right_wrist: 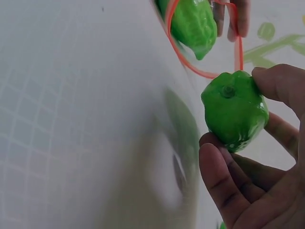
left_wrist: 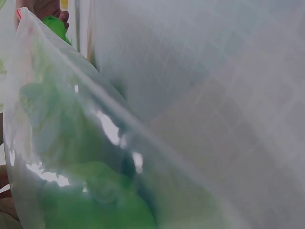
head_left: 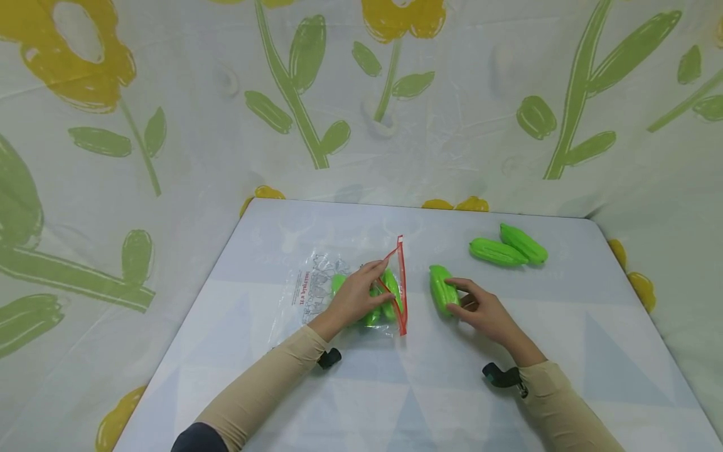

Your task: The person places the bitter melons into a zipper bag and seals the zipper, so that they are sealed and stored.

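A clear zip bag point(head_left: 307, 295) with a red-edged mouth point(head_left: 403, 285) lies on the table, several green bitter melons point(head_left: 391, 295) inside it. My left hand point(head_left: 356, 295) holds the bag near its mouth, thumb and fingers apart at the red strip, which gapes to the right. Just right of that mouth, my right hand point(head_left: 480, 311) grips another bitter melon point(head_left: 442, 289) between thumb and fingers. The right wrist view shows this held melon point(right_wrist: 233, 109) end-on, in front of the red rim point(right_wrist: 240, 47). Plastic and the melons inside fill much of the left wrist view.
Two more bitter melons point(head_left: 497, 252) point(head_left: 524, 243) lie touching each other at the table's back right. The pale table point(head_left: 429, 408) has a triangle pattern. A flower-printed curtain point(head_left: 452, 144) hangs behind and at the sides.
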